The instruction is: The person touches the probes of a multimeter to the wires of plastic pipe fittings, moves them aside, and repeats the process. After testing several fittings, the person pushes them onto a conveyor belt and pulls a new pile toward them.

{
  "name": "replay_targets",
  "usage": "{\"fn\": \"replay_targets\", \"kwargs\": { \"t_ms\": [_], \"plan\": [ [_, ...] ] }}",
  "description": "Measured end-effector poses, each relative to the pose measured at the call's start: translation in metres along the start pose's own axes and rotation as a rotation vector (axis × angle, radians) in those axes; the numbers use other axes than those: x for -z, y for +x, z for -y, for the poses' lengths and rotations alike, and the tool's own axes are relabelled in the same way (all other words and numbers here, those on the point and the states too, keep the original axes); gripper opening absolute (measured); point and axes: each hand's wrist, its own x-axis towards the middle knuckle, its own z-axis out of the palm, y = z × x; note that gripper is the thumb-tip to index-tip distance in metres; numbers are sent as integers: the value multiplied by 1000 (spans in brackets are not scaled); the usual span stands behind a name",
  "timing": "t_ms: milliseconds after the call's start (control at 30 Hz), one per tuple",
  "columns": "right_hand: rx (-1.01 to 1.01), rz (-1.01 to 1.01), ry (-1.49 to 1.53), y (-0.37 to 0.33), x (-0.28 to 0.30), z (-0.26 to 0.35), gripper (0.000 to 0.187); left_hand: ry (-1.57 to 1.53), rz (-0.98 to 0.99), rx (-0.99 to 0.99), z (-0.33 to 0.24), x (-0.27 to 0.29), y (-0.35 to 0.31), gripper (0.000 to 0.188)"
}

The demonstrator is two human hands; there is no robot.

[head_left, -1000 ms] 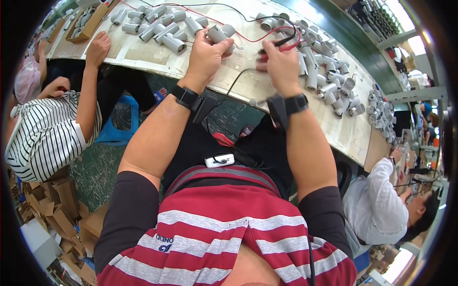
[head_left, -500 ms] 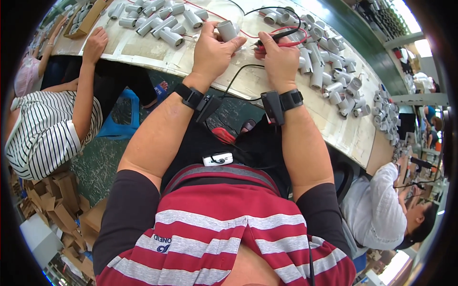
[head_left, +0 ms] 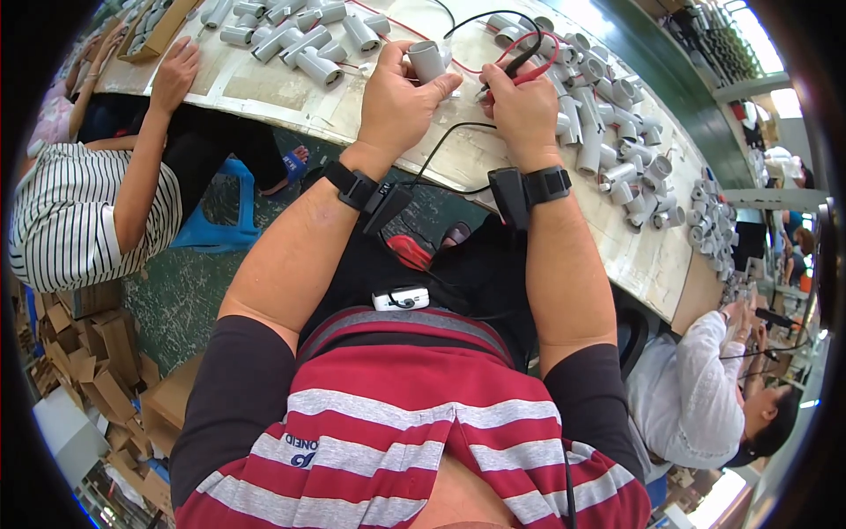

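Note:
My left hand (head_left: 394, 106) is closed around a short grey plastic tube fitting (head_left: 426, 60), its round open end facing up. Just right of it, my right hand (head_left: 522, 116) pinches a pair of test probes, one black (head_left: 522, 60) and one red (head_left: 538, 72). The probes slant down to the left, and a gap separates their tips from the fitting. Both hands are above the near part of the worktable (head_left: 458, 157). Black and red leads loop away over the tabletop. My fingers partly hide the fitting's lower end.
Grey fittings lie in piles at the left (head_left: 304, 44) and right (head_left: 617, 132). A black cable (head_left: 432, 159) hangs at the table edge. A person in a striped shirt (head_left: 79, 220) sits left, near a blue stool (head_left: 225, 212); another in white (head_left: 696, 397) sits right. Cardboard boxes (head_left: 110, 344) stand lower left.
The probes have tilted from nearly level to a steeper slant, as my right hand turned and shifted slightly right. The fitting in my left hand has moved a little to the right.

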Motion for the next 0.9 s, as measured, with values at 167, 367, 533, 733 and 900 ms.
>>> {"fn": "replay_targets", "kwargs": {
  "t_ms": [167, 367, 533, 733, 900],
  "plan": [
    [-97, -21, 375, -10, -1, 4, 19, -32, 3, 13, -1, 1, -1, 51],
    [-64, 72, 312, -11, 2, 7, 18, -7, 14, -19, 1, 1, 0, 51],
    [-97, 12, 344, -9, 6, 3, 24, -97, 51, 34, -9, 2, -2, 49],
    [-4, -33, 402, -7, 3, 7, 37, -258, 86, 83, -14, 7, -5, 47],
    [169, -125, 127, -5, -2, 19, 44, -260, 85, 105, -14, 10, -5, 46]
  ]
}}
